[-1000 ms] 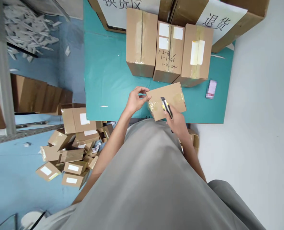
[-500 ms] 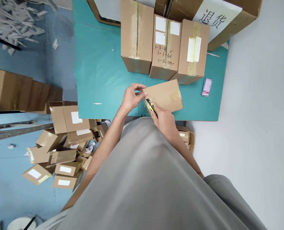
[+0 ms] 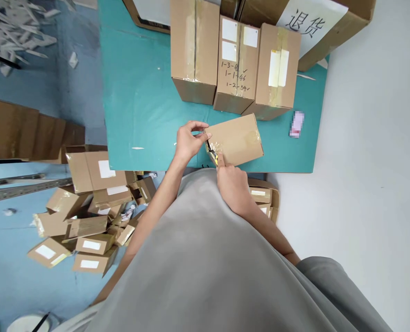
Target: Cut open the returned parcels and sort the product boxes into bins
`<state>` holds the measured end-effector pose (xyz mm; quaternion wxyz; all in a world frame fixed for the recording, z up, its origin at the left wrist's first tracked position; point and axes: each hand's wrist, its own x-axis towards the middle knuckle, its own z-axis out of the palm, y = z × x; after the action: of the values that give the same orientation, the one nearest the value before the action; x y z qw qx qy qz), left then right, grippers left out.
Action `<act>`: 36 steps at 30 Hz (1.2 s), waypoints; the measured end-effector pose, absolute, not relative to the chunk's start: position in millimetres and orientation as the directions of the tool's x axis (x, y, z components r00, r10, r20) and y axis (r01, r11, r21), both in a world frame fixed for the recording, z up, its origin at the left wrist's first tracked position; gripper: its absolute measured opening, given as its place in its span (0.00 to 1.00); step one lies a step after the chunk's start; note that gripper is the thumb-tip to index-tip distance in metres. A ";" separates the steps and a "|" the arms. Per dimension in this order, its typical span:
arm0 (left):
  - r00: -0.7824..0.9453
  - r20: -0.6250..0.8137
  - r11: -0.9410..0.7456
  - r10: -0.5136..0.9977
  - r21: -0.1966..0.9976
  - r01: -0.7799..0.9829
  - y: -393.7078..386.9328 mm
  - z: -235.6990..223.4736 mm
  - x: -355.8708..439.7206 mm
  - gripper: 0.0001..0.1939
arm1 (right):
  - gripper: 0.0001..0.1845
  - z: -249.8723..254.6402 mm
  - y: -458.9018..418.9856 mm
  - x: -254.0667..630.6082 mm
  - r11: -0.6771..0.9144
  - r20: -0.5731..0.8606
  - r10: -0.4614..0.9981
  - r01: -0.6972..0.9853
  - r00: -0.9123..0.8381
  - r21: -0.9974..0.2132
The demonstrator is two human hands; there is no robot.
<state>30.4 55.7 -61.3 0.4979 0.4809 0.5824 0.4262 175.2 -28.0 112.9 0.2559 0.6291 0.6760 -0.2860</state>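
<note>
A small brown cardboard box (image 3: pixel 237 136) with clear tape at its ends lies slightly turned near the table's front edge. My left hand (image 3: pixel 190 140) grips the box's upper left corner between thumb and fingers. My right hand (image 3: pixel 235 184) is closed around a black and yellow utility knife (image 3: pixel 213 156), its index finger stretched along the tool. The knife lies against the taped left end of the box, just below my left thumb. Most of its handle is hidden by my right hand.
Three taped cartons (image 3: pixel 237 69) stand behind the box on the green table (image 3: pixel 136 101). A large carton with a paper sign (image 3: pixel 307 23) is at the back right. A blurred pink item (image 3: pixel 296 124) lies right. Several boxes (image 3: pixel 90 221) are heaped on the floor at left.
My right hand has moved down and towards me with the knife, along the box's left end. My left hand keeps its hold on the corner. The view has shifted slightly.
</note>
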 end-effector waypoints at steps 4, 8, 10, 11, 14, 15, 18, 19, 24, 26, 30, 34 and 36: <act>-0.074 -0.153 0.161 0.986 0.979 0.128 53.9 -61.9 31.7 0.16 | 0.36 109.4 -17.6 175.6 0.076 -0.690 0.714 0.993 -0.119 -0.093; -0.067 -0.153 0.160 0.986 0.979 0.127 51.8 -60.6 32.3 0.17 | 0.37 111.5 -24.5 180.3 0.076 -0.679 0.723 0.992 -0.127 -0.105; -0.064 -0.154 0.162 0.986 0.977 0.140 48.8 -59.4 33.0 0.17 | 0.39 114.8 -32.7 183.0 0.059 -0.696 0.709 0.993 -0.112 -0.100; -0.067 -0.151 0.160 0.986 0.976 0.148 47.1 -59.0 33.4 0.16 | 0.39 115.9 -35.3 183.6 0.056 -0.700 0.705 0.993 -0.111 -0.101; -0.078 -0.137 0.149 0.987 0.974 0.173 44.2 -59.3 33.4 0.16 | 0.38 114.2 -32.6 181.4 0.070 -0.691 0.711 0.991 -0.132 -0.117; -0.078 -0.135 0.147 0.988 0.973 0.179 44.1 -59.8 33.1 0.16 | 0.37 112.5 -29.7 179.7 0.078 -0.684 0.716 0.989 -0.142 -0.124; -0.072 -0.140 0.151 0.988 0.970 0.191 45.5 -60.9 31.8 0.16 | 0.36 108.5 -25.6 175.1 0.089 -0.674 0.722 0.987 -0.156 -0.134; -0.069 -0.141 0.152 0.988 0.969 0.194 45.9 -60.9 31.5 0.15 | 0.36 108.4 -27.3 174.6 0.088 -0.684 0.713 0.987 -0.155 -0.132; -0.051 -0.138 0.146 0.989 0.964 0.224 46.7 -57.4 30.0 0.15 | 0.37 115.4 -46.9 180.2 0.114 -0.743 0.645 0.984 -0.180 -0.139; -0.040 -0.136 0.142 0.990 0.958 0.249 46.5 -55.1 29.3 0.16 | 0.38 119.1 -52.3 186.2 0.125 -0.736 0.649 0.981 -0.193 -0.147; -0.046 -0.144 0.151 0.989 0.943 0.295 44.3 -51.6 30.5 0.16 | 0.35 120.6 -52.0 215.7 0.025 -0.665 0.739 0.990 -0.110 -0.135; -0.042 -0.091 0.100 0.995 0.924 0.368 42.4 -46.4 39.2 0.16 | 0.35 97.3 -34.3 271.8 -0.291 -0.384 0.891 0.954 0.241 -0.078; -0.008 -0.005 0.008 1.000 0.892 0.451 42.9 -39.9 47.7 0.17 | 0.35 76.5 -24.5 298.4 -0.384 -0.287 0.894 0.918 0.343 -0.102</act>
<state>47.7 42.9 -39.9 0.3703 0.5990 0.6056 0.3706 298.4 -24.5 76.5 0.0387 0.8185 0.5534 -0.1493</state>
